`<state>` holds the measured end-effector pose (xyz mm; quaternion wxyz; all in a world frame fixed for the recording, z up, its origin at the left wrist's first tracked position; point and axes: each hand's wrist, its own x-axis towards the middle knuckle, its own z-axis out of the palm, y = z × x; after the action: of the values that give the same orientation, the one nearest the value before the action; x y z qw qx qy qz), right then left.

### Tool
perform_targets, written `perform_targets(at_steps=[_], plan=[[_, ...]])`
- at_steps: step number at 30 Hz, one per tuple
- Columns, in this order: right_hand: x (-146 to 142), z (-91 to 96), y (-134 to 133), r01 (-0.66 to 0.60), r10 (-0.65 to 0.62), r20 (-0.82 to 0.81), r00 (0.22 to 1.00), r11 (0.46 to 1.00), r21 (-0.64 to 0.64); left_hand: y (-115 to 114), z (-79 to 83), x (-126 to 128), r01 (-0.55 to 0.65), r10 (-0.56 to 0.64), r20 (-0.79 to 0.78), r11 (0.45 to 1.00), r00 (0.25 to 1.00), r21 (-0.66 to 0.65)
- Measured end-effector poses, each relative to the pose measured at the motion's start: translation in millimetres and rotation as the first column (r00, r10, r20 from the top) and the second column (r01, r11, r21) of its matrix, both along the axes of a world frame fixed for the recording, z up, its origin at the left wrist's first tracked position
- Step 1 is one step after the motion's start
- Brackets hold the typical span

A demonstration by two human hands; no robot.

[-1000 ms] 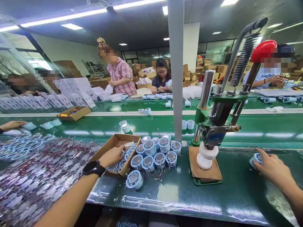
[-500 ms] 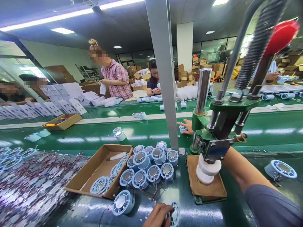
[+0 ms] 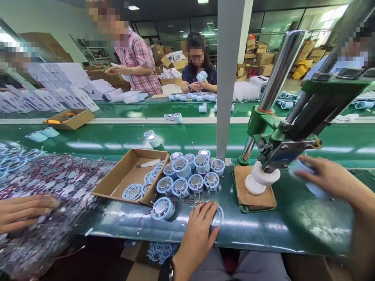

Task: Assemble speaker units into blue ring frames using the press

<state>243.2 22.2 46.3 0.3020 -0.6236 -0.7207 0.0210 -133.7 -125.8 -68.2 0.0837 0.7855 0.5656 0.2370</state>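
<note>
Single view, from wearer's head, facing forward and down over worktop. Wearer's lap shows at bottom edge; left hand enters from below, right hand from right. Press close, looming large on right, top cut off by frame. Grey post right of centre, blocking strip of background. Farther off: belt, person in checked shirt across it, cartons behind. Sliver of ceiling at top.
</note>
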Motion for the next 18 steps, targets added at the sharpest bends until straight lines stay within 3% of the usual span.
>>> perform_targets(at_steps=[1, 3, 5, 7, 10, 12, 16, 18], plan=[[-2, -2.3, -23, -0.118, 0.118, 0.032, 0.992, 0.993, -0.024, 0, -2.1, -2, -0.002, 0.002, 0.014, 1.000, 1.000, 0.010], [-23, -14.1, -72, -0.415, 0.417, 0.115, 0.902, 0.909, -0.043, -2, -5.7, -9, -0.036, 0.035, 0.028, 0.999, 0.999, 0.028], [-68, -29.0, -111, -0.512, 0.514, 0.192, 0.836, 0.857, -0.065, -7, -6.9, -17, -0.107, 0.106, 0.022, 0.994, 0.994, 0.034], [-121, -39.5, -126, -0.585, 0.600, 0.285, 0.748, 0.798, -0.145, -13, -5.4, -26, -0.158, 0.158, 0.020, 0.987, 0.987, 0.030], [-183, -44.0, -109, -0.685, 0.679, 0.419, 0.604, 0.710, -0.164, -21, -1.6, -37, -0.141, 0.139, 0.041, 0.989, 0.989, 0.040], [-203, -44.0, -86, -0.750, 0.721, 0.461, 0.517, 0.641, -0.163, -24, -0.7, -41, -0.113, 0.109, 0.056, 0.991, 0.992, 0.067], [-205, -44.1, -46, -0.847, 0.774, 0.505, 0.382, 0.512, -0.144, -25, -3.7, -41, -0.126, 0.119, 0.077, 0.987, 0.990, 0.096], [-200, -43.9, -38, -0.864, 0.772, 0.526, 0.358, 0.487, -0.126, -27, -5.5, -41, -0.148, 0.139, 0.089, 0.984, 0.986, 0.101]])
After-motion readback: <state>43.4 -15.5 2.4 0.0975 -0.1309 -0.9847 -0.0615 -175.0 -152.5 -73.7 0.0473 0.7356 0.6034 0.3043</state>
